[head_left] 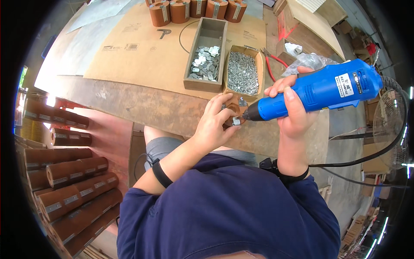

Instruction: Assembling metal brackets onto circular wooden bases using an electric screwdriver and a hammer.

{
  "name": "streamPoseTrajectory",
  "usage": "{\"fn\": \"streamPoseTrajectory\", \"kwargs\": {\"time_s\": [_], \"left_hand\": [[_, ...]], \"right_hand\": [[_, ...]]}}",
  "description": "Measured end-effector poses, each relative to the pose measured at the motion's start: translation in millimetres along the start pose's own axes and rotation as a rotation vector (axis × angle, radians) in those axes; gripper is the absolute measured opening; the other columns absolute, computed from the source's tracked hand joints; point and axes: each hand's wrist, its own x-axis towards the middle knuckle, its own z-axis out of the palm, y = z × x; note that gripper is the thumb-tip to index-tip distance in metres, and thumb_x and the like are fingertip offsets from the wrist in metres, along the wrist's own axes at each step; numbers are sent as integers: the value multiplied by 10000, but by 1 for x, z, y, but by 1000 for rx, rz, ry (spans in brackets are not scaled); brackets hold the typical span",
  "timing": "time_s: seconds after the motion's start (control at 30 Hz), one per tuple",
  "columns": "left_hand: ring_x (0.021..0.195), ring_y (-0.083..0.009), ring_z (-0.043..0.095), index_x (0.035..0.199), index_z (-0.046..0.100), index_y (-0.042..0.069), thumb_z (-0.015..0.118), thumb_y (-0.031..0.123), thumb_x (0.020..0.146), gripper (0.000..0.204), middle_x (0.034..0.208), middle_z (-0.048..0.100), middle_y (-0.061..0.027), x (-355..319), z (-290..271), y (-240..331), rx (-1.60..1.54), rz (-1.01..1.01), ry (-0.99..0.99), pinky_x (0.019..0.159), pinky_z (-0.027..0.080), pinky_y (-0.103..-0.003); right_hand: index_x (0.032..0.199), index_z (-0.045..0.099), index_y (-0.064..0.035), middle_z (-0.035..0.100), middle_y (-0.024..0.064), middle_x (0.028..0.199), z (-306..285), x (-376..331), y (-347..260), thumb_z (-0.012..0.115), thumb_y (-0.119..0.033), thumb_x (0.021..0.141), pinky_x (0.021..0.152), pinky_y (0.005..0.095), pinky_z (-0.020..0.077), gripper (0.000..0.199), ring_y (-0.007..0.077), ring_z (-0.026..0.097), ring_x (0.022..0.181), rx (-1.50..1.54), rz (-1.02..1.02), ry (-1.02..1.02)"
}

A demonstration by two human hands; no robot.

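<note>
My right hand (293, 101) grips a blue electric screwdriver (319, 90), its black nose pointing left. The tip meets a small brown tube (234, 108) at the table's near edge. Curled around that tube, the fingers of my left hand (213, 123) hold it, with the thumb by a small silver metal plate (236, 121) under the screwdriver tip. Fingers partly cover the tube. Just beyond my hands, a cardboard box (261, 71) of screws (242, 73) stands beside a grey wooden tray (188, 84) holding loose metal plates (206, 64).
Finished-looking brown tubes (180, 11) with metal strips line the far side of the cardboard-covered table (142, 56). Longer brown tubes (77, 194) are stacked at the left. Red-handled pliers (269, 64) and clear plastic (312, 62) lie at right. A black cable (379, 155) trails from the screwdriver near a fan (390, 116).
</note>
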Motion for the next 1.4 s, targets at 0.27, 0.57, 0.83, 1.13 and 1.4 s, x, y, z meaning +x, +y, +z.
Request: {"fn": "streamPoseTrajectory", "kwargs": {"time_s": [0.27,0.57,0.83,1.13,1.4], "left_hand": [[1068,-343,442,815,575,38,740,74,559,307,1164,437,-168,1,-2,3,-25,8,9,874,386,-388],[1070,-349,439,808,567,35,737,70,542,317,1167,436,-168,0,-1,0,-28,14,6,877,384,-392],[1106,-357,410,858,581,48,724,90,574,321,1193,421,-168,0,-5,1,-39,27,-47,902,362,-407],[1121,-416,351,851,523,32,694,151,602,325,1213,386,-194,4,-9,4,12,43,-146,902,355,-446],[1110,-404,376,853,491,49,747,268,535,463,1232,360,-215,16,5,10,371,35,-126,896,352,-449]], "right_hand": [[1094,329,10,536,78,733,10,0,-4,544,71,714,651,307,475,441,155,555,664,6,110,-11],[1105,342,3,532,78,736,10,6,3,523,87,702,625,292,472,450,152,553,654,-38,58,-116],[1106,363,10,519,98,683,-58,3,8,535,-48,737,576,358,485,411,198,547,610,140,18,253],[892,478,-62,493,57,652,-168,-33,48,567,-161,758,608,362,447,189,188,502,599,-57,410,835],[794,490,-82,498,44,661,-208,-61,99,628,-234,716,605,361,474,220,193,515,587,35,547,922]]}}
